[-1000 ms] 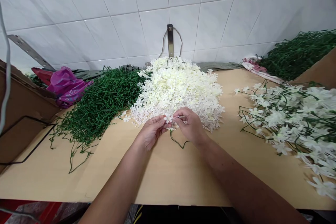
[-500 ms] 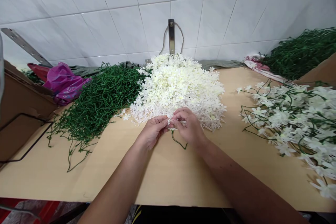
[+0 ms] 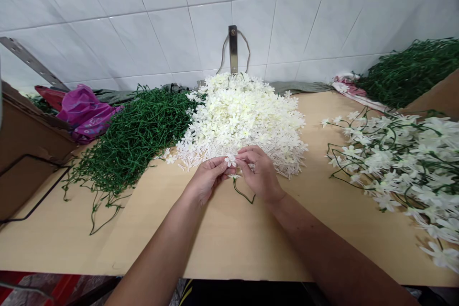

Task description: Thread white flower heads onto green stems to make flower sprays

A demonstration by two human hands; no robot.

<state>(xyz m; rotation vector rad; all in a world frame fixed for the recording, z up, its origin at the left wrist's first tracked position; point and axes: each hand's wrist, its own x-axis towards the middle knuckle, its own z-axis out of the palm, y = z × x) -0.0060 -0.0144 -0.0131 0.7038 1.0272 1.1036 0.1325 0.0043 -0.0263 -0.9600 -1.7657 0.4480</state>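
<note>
Centrally, a white flower [image 3: 230,160] sits between the person's two hands, just above the near edge of a big heap of white flowers [image 3: 247,114]. The left hand [image 3: 208,179] has its grip clamped on the flower's left side, thumb on top and the other fingers curled underneath. The right hand [image 3: 263,174] brings thumb and fingertips to the flower's right edge; whether that grip is closed on the flower itself, I cannot tell. Below the fingers, between the two hands, a green stem [image 3: 244,196] with a small pale bloom at its top curves down and to the right; what holds it is hidden. Both forearms reach over the pale brown desk [image 3: 229,244].

Left of the heap, and touching it, spreads a tangled pile of bare green stems [image 3: 136,138], with a purple bag [image 3: 86,112] behind its far end and a cardboard box [image 3: 32,158] at the left edge. On the right, well apart from the hands, lie many flowered stems [image 3: 401,158]. Behind them is a second mound of green stems [image 3: 412,74]. A metal bracket [image 3: 233,52] stands against the tiled wall [image 3: 290,14], directly behind the heap.
</note>
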